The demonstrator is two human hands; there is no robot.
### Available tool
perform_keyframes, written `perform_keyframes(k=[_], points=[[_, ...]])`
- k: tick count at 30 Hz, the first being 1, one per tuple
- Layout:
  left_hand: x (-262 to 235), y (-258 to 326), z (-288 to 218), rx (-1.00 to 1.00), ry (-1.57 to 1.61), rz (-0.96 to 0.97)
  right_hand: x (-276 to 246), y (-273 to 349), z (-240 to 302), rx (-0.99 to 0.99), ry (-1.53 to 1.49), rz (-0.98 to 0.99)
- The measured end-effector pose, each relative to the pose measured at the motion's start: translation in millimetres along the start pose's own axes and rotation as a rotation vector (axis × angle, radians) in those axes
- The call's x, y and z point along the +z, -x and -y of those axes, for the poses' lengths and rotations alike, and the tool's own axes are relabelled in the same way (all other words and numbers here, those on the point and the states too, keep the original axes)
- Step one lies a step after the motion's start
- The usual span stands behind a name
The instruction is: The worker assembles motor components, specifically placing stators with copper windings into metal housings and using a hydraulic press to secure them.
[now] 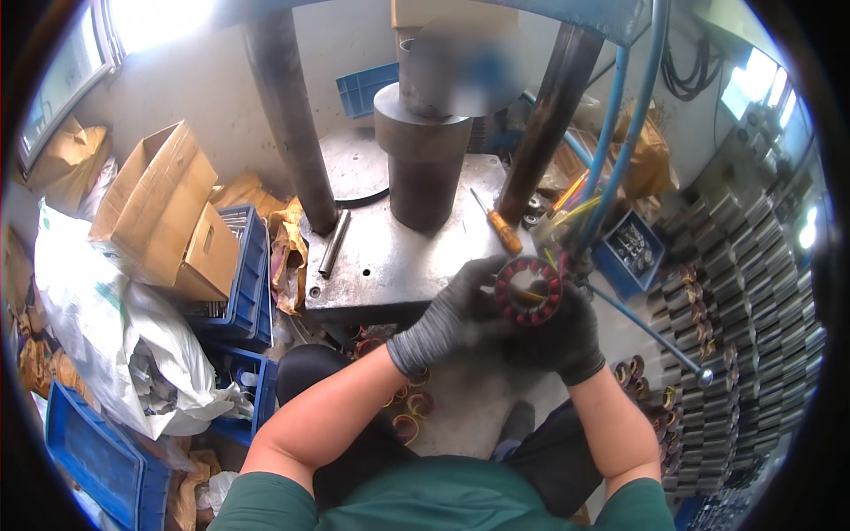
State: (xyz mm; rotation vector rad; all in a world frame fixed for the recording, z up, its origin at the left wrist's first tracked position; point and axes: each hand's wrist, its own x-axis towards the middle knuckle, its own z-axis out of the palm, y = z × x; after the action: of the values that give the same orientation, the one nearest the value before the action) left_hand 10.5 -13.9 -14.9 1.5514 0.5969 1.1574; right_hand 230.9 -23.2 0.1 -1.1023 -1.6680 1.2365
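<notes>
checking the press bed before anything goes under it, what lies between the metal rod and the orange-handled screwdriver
In the head view, the big dark ram cylinder hangs between the metal rod and the orange-handled screwdriver; under it the steel press plate looks bare.

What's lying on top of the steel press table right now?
On the steel press table lie a dark metal rod and an orange-handled screwdriver. The ram cylinder hides the centre; the gloved hands and wound stator ring cover its front right.

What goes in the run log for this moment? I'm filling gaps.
left hand: gloved, gripping stator ring | right hand: gloved, holding it from below | place: front of press table | screwdriver: lying on table
</notes>
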Motion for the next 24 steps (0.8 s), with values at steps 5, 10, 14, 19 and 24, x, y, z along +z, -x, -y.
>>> perform_keyframes(k=[5,10,14,19,24], points=[[4,-2,3,0.077,0.061,-0.07,7,-10,5,0.154,-1.087,0.096],[-3,4,-16,-0.048,0.05,-0.114,14,-17,11,0.129,-0.961,0.107],[-5,4,-16,-0.001,-0.034,-0.159,19,-20,11,0.121,-1.124,0.104],[-9,2,-25,0.017,-0.099,-0.168,17,-24,12,0.453,-1.759,0.055],[-12,3,-23,0.111,-0.231,-0.2,20,-25,-15,0.137,-0.91,0.162]])
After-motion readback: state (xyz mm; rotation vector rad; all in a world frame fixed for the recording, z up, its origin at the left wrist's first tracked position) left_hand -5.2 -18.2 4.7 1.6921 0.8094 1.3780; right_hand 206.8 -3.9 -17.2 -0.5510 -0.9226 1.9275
